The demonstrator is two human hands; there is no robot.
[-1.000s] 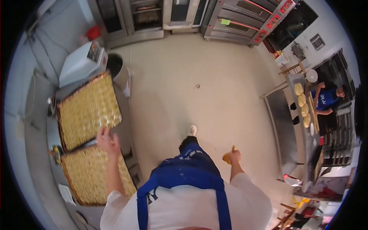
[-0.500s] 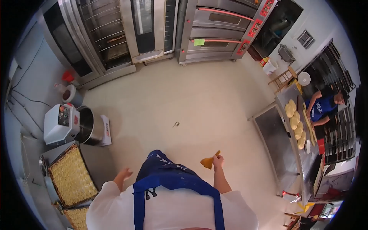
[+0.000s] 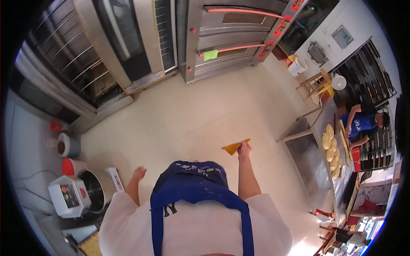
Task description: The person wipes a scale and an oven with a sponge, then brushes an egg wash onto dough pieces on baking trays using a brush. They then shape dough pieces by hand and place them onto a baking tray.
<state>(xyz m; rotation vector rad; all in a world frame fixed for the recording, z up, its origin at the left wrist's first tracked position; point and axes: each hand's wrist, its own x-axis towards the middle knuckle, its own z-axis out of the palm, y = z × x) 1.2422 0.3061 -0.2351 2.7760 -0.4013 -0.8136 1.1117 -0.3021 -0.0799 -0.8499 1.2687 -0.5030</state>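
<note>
Yellow object (image 3: 232, 148) farther forward, partly hidden

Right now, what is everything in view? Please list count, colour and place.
Cloth-like piece: 1, mustard, in right hand
Deck oven: 1, grey, far centre
Small cloth: 1, green, on oven handle
Tall oven cabinets: count unclear, grey, left
Mixer: 1, white, lower left
Slab: 1, yellow, bottom left
Metal table: 1, grey, right
Dough rounds: several, yellow, on table
Person at table: 1, blue, far side
Buckets: several, mostly pale, both sides
Tray rack: 1, dark, right
Stools: count unclear, brown, right
Apron: 1, blue, bottom centre
Left hand: 1, bare, centre left
Right hand: 1, bare, centre right
</note>
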